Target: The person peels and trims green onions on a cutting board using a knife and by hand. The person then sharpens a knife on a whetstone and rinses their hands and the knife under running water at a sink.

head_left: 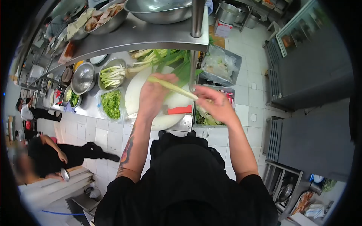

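My left hand [157, 90] is closed round a pale green onion stalk [174, 87], held slantwise above a round white cutting board [134, 92]. Long green leaves [183, 73] spread behind the stalk toward the shelf post. At the stalk's lower right end, the fingers of my right hand [215, 103] pinch it, slightly blurred. A knife with a red handle [179, 110] lies on the board below the stalk; my left wrist covers part of its blade. More green onions [145, 56] lie at the back of the board, under the shelf.
A bowl of trimmed green onions [112, 76], an empty metal bowl [83, 78] and a bag of chopped greens [111, 104] stand left. Right are a plastic-lined bin [220, 66] and a scrap bin [205, 117]. A steel shelf [162, 34] overhangs. A co-worker [56, 154] stands lower left.
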A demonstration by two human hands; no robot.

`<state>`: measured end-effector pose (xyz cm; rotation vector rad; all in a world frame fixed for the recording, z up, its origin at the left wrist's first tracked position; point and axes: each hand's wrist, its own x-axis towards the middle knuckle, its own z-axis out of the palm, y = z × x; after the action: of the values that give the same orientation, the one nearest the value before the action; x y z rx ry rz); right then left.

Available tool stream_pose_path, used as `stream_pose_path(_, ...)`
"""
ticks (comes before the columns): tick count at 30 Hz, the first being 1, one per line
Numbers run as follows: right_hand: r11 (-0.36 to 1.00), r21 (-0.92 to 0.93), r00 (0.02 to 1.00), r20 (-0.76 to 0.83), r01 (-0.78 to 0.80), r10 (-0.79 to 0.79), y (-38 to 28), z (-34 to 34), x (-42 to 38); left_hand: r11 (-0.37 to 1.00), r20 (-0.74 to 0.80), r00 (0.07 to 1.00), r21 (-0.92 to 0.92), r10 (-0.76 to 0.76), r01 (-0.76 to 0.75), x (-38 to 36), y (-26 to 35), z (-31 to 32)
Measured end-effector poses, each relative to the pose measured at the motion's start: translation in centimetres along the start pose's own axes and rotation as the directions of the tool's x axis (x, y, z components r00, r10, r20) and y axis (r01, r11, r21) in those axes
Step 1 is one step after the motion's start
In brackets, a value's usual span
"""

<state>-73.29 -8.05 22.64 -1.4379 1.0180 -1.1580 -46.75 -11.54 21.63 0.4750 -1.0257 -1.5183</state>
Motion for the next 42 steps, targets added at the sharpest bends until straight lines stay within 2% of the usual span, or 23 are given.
stream_pose_path(2,0.909,-0.417,0.99,0.135,0.026,0.034,-3.2,1.9,0.5,0.994,0.02,0.997,-0.072,-0.078,0.079,0.8,-0.4,0.8)
stream_pose_path(4,0.855,-0.51,0.995,0.07,0.096,-0.07,-2.5,3.0,0.6,0.992,-0.028,0.993,-0.062,-0.111,0.109,1.4,0.4,2.1)
stream_pose_path(6,0.787,-0.596,0.984,0.04,0.161,-0.171,-1.5,4.2,0.7,0.94,-0.156,0.969,0.255,-0.19,0.225,1.2,0.7,1.3)
stream_pose_path(9,0.916,-0.392,0.994,-0.034,0.082,-0.103,-0.3,5.7,-0.2,0.952,-0.146,0.97,0.211,-0.193,0.222,0.5,1.0,0.4)
stream_pose_path(11,0.964,-0.249,0.995,-0.052,-0.095,0.085,0.0,6.2,-0.6,0.947,-0.145,0.963,0.198,-0.225,0.251,0.3,1.1,-0.2)
stream_pose_path(15,0.958,-0.166,0.971,-0.089,-0.233,0.22,1.2,8.0,-1.1,0.946,-0.127,0.958,0.168,-0.257,0.276,-0.3,0.8,-1.8)
stream_pose_path(17,0.91,0.18,0.92,-0.057,-0.373,0.388,2.6,8.5,-1.2,0.95,-0.081,0.96,0.143,-0.269,0.279,-0.6,0.5,-2.6)
stream_pose_path(18,0.91,0.181,0.92,-0.062,-0.372,0.388,3.3,8.9,-1.3,0.95,-0.096,0.951,0.078,-0.295,0.303,-0.8,0.1,-2.7)
stream_pose_path(20,0.93,0.105,0.899,-0.236,-0.353,0.368,4.6,9.9,-1.5,0.946,-0.11,0.941,0.009,-0.32,0.323,-1.2,-0.7,-2.6)
stream_pose_path(21,0.931,-0.234,0.92,-0.342,-0.278,0.189,3.6,10.9,-1.7,0.946,-0.121,0.94,0.008,-0.319,0.323,-1.6,-1.0,-2.4)
stream_pose_path(23,0.909,-0.359,0.931,-0.357,-0.211,0.075,3.4,11.8,-1.8,0.928,-0.173,0.928,0.123,-0.329,0.352,-2.5,-1.8,-2.2)
stream_pose_path(25,0.868,-0.476,0.937,-0.347,-0.141,-0.038,4.1,12.5,-1.7,0.933,-0.182,0.927,0.089,-0.329,0.348,-2.6,-2.6,-2.4)
stream_pose_path(27,0.964,-0.215,0.88,-0.474,-0.158,0.039,5.7,11.5,-1.4,0.948,-0.156,0.937,0.004,-0.313,0.318,-2.3,-2.7,-2.2)
stream_pose_path(28,0.964,-0.217,0.881,-0.472,-0.156,0.037,5.8,10.7,-1.4,0.949,-0.156,0.937,0.002,-0.311,0.315,-2.4,-2.4,-2.1)
stream_pose_path(30,0.967,0.11,0.787,-0.563,-0.232,0.253,5.6,8.7,-1.2,0.941,-0.182,0.929,0.048,-0.321,0.334,-2.6,-1.8,-2.2)
stream_pose_path(31,0.966,0.112,0.788,-0.561,-0.231,0.254,6.2,7.4,-1.1,0.941,-0.185,0.929,0.05,-0.32,0.334,-2.6,-1.4,-2.4)
stream_pose_path(33,0.965,0.251,0.76,-0.641,0.078,0.106,8.7,3.9,-0.9,0.958,-0.171,0.943,-0.01,-0.285,0.288,-2.8,-0.8,-3.2)
stream_pose_path(34,0.965,0.252,0.758,-0.643,0.077,0.108,9.5,1.8,-0.7,0.957,-0.17,0.942,-0.009,-0.288,0.291,-2.7,-0.6,-3.8)
stream_pose_path(37,0.983,0.182,0.744,-0.655,-0.011,0.129,12.5,-4.4,-0.7,0.958,-0.234,0.929,-0.061,-0.287,0.281,-2.6,-0.1,-6.0)
stream_pose_path(38,0.795,-0.515,0.846,-0.534,-0.322,-0.003,14.3,-6.2,-1.2,0.957,-0.238,0.927,-0.059,-0.29,0.284,-2.8,-0.1,-6.1)
stream_pose_path(39,0.128,-0.931,0.939,-0.344,-0.343,0.012,15.3,-7.0,-1.4,0.959,-0.223,0.933,-0.081,-0.284,0.273,-3.0,-0.1,-6.2)
stream_pose_path(40,0.133,-0.933,0.942,-0.336,-0.334,0.007,14.0,-6.3,-0.9,0.962,-0.21,0.94,-0.1,-0.268,0.252,-2.7,-0.1,-6.3)
stream_pose_path(42,0.678,-0.698,0.947,-0.322,-0.232,-0.007,11.1,-3.8,-1.0,0.972,-0.206,0.949,-0.051,-0.237,0.231,-2.5,-0.2,-7.2)
